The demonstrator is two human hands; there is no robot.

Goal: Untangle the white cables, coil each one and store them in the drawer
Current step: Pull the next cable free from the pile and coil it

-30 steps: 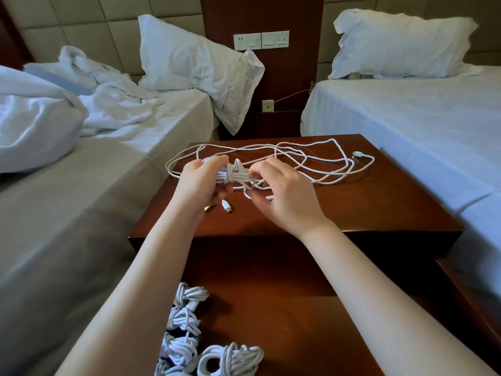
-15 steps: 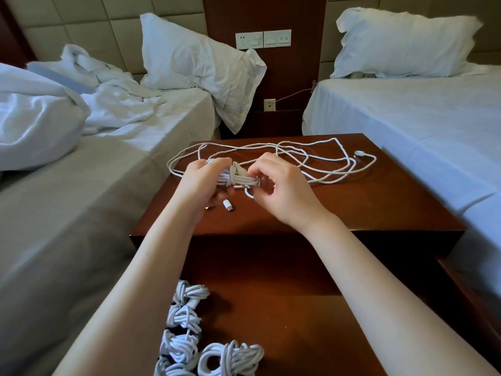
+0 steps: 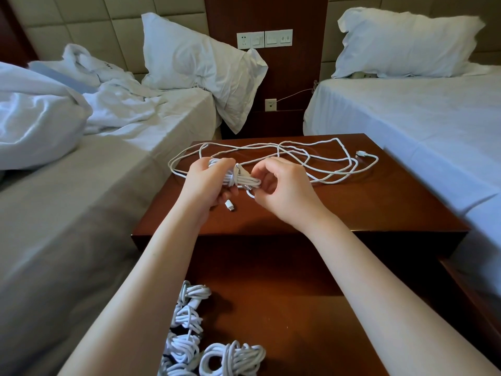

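Cable bundle (image 3: 242, 181) hangs above the nightstand (image 3: 366, 213) top, gripped in the curled left hand (image 3: 204, 183); the right hand (image 3: 284, 194) pinches its wrapped end. Loose cables (image 3: 320, 169) sprawl across the nightstand's far half; finished coils (image 3: 233, 358) lie in its open drawer (image 3: 284, 321).

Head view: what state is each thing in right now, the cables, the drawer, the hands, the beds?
coiled cable, bundled, held over the nightstand.
left hand, grips the coiled cable.
right hand, pinches the coiled cable's end.
loose cables, tangled on the nightstand top.
drawer, open.
stored coils, bundled, lying in the drawer.
left bed, unmade.
right bed, made.
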